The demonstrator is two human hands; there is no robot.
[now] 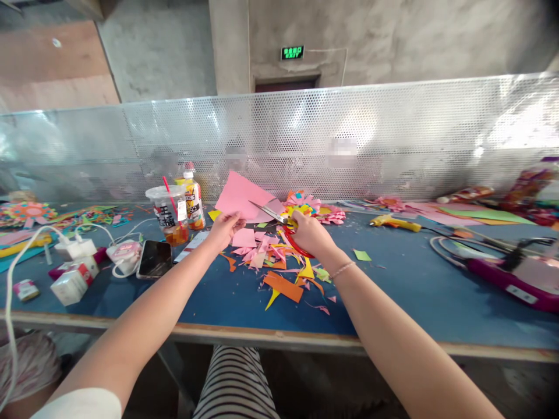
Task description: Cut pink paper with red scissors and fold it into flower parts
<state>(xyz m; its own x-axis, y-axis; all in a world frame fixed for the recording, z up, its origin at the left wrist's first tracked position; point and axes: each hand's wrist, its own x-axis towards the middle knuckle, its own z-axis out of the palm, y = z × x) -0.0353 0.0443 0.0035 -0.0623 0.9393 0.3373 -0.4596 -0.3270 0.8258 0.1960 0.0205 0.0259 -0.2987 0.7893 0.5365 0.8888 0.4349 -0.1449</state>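
A sheet of pink paper is held up above the table by my left hand, its fingers pinching the lower edge. My right hand grips a pair of scissors with red handles. The metal blades point left and lie against the right part of the sheet. Beneath both hands is a heap of paper scraps in pink, yellow, green and orange, with an orange piece toward the front. Just behind my right hand sit paper flowers, partly hidden.
Left of my hands stand a plastic cup with a red straw, a drink bottle and a phone. Cables and chargers lie farther left. At right are a yellow glue gun and a purple power strip. A perforated metal screen rises behind.
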